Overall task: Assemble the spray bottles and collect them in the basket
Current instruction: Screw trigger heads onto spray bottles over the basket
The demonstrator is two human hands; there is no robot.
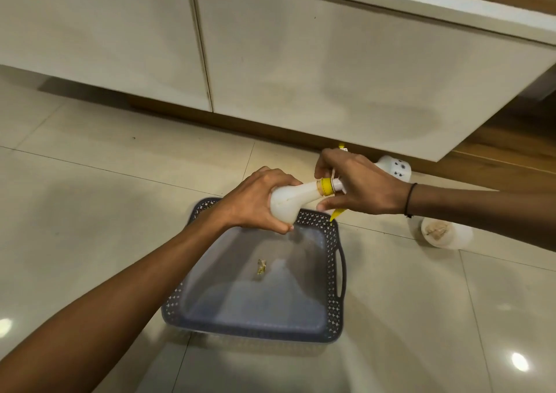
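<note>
Left hand [255, 201] grips the bottle [288, 201] above the basket's [334, 275] 12 o'clock rim; right hand [358, 182] pinches the sprayer [331, 185] — we keep threads square, twist till snug.

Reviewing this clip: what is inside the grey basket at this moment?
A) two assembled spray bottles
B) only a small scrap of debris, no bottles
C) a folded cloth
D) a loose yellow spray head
B: the basket holds just a small scrap; the bottle being assembled is held above it by the left hand and right hand.
</note>
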